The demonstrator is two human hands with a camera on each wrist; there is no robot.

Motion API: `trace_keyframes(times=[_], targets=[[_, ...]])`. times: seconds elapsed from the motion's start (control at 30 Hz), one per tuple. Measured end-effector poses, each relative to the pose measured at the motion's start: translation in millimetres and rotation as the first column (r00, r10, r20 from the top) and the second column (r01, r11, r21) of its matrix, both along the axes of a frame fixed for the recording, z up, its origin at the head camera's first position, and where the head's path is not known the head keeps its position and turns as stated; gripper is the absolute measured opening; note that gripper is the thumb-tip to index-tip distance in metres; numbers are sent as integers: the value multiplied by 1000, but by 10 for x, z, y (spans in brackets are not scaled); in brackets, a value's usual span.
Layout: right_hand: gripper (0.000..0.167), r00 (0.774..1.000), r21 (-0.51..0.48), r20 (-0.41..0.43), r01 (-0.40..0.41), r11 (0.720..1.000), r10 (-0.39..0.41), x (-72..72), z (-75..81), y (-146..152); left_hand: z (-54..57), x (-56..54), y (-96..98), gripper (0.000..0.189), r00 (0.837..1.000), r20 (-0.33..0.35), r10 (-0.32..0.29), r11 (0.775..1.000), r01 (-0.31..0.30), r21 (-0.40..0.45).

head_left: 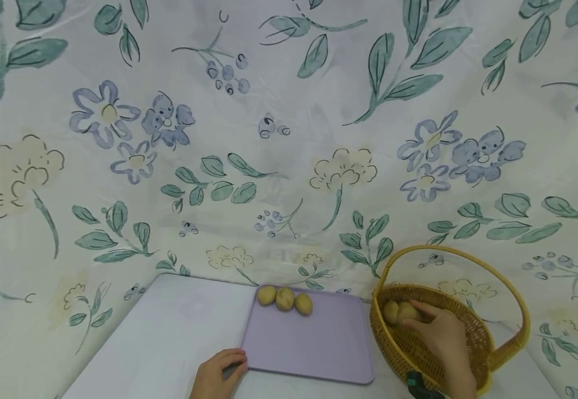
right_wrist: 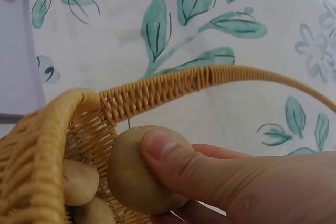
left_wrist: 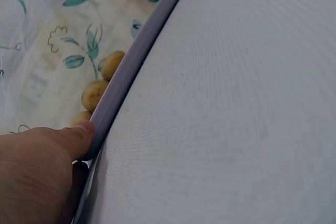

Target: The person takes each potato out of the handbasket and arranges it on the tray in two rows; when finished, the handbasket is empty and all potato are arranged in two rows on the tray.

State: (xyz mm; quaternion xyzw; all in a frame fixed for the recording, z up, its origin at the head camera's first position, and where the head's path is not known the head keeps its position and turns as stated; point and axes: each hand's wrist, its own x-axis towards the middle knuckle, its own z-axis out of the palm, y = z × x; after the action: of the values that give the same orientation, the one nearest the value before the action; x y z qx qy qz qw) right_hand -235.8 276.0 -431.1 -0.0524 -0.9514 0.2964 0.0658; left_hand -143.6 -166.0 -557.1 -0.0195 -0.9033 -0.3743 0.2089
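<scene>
My right hand (head_left: pixel 440 332) is inside the wicker basket (right_wrist: pixel 44 166) and grips a potato (right_wrist: pixel 139 169) between thumb and fingers. Beside the held potato, another potato (head_left: pixel 390 312) lies in the basket. The right wrist view shows two potatoes under the rim, one of them a lower potato (right_wrist: pixel 94 212). My left hand (head_left: pixel 219 372) holds the near left corner of the lilac tray (head_left: pixel 313 343), its thumb (left_wrist: pixel 79 136) against the front edge. Three potatoes sit in a row along the tray's far left edge, with a middle potato (head_left: pixel 285 299) between the others.
The basket's tall arched handle (head_left: pixel 448 249) rises over its opening, right of the tray. A white table (head_left: pixel 189 316) bears tray and basket. Behind it hangs a floral-print cloth (head_left: pixel 289 138). A dark green and black device (head_left: pixel 418 383) is at my right wrist.
</scene>
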Motion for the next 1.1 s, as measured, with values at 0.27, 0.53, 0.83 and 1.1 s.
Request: trace_keyframes(times=[0.27, 0.53, 0.83, 1.1], targets=[[58, 1000, -29, -6, 12, 1000, -12, 23, 22, -109, 0, 10, -3, 12, 1000, 23, -2, 1000, 1, 3], [61, 1000, -19, -14, -24, 1000, 24, 20, 68, -210, 9, 6, 3, 12, 1000, 25, 0, 1000, 0, 7], [60, 999, -142, 15, -49, 989, 52, -31, 73, -375, 30, 1, 11, 13, 1000, 4, -1, 1000, 1, 8], [52, 997, -124, -64, -58, 991, 50, -35, 50, -541, -7, -2, 2, 14, 1000, -16, 6, 1000, -6, -2]])
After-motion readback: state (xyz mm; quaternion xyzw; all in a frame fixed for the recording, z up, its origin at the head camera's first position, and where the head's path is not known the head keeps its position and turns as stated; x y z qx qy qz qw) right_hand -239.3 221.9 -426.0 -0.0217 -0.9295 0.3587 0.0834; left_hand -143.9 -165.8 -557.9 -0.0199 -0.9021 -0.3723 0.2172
